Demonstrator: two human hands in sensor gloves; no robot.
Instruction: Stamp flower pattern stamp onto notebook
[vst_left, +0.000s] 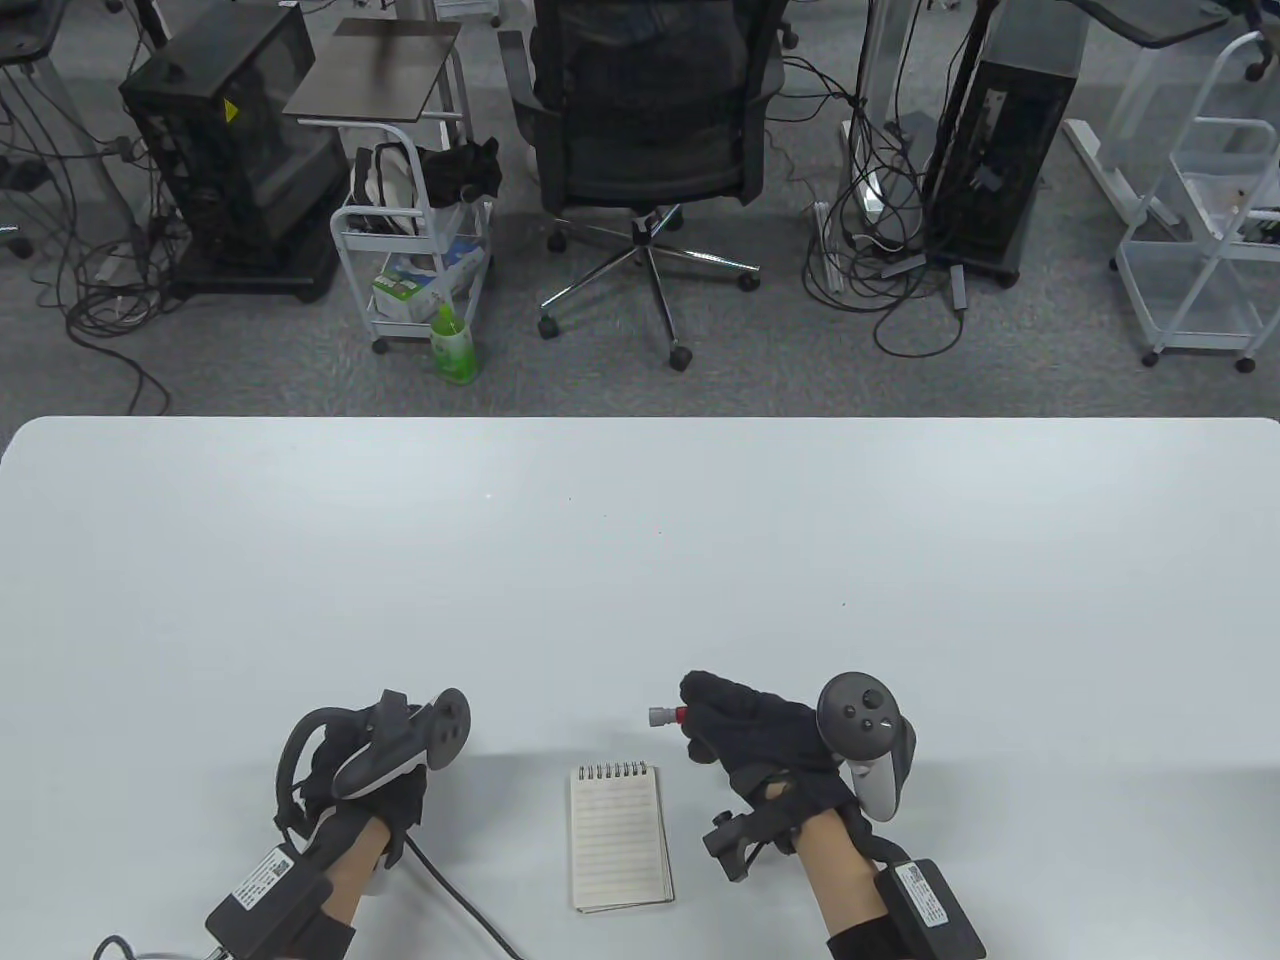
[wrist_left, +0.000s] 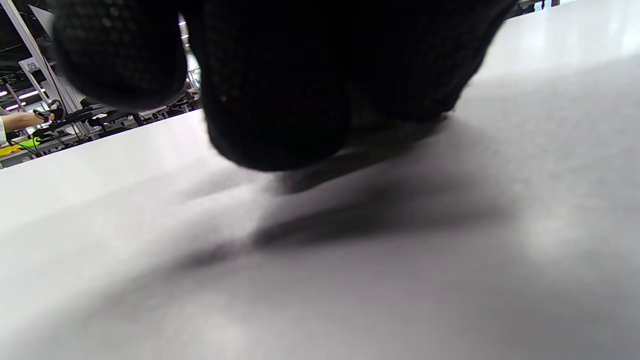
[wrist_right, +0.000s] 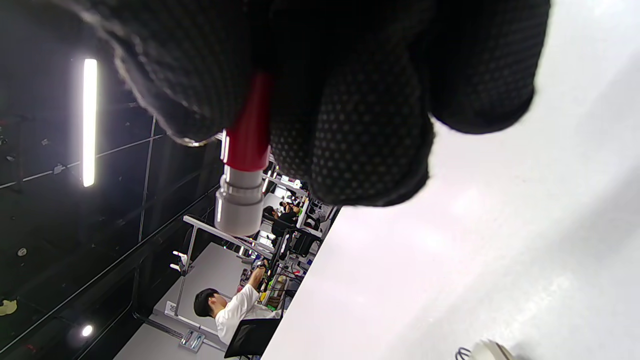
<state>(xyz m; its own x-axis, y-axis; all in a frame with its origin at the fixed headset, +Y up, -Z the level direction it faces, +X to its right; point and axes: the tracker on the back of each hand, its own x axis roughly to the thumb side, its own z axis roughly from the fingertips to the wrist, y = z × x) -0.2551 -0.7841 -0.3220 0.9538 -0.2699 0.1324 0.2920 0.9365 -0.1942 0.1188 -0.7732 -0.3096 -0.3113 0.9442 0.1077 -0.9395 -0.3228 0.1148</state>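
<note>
A small spiral-bound notebook (vst_left: 619, 835) with lined pages lies open on the white table (vst_left: 640, 560) near the front edge, between my hands. My right hand (vst_left: 735, 722) grips a red stamp (vst_left: 668, 715) with a grey tip; the tip pokes out to the left, above and right of the notebook. In the right wrist view the stamp (wrist_right: 243, 165) hangs down from my gloved fingers (wrist_right: 360, 125). My left hand (vst_left: 385, 775) rests on the table left of the notebook, its fingers curled down in the left wrist view (wrist_left: 280, 100); I see nothing in it.
A cable (vst_left: 465, 900) runs from my left wrist across the table's front. Beyond the far table edge stand an office chair (vst_left: 650, 130), a white cart (vst_left: 415, 250) and computer towers. The notebook's spiral corner shows in the right wrist view (wrist_right: 482, 351).
</note>
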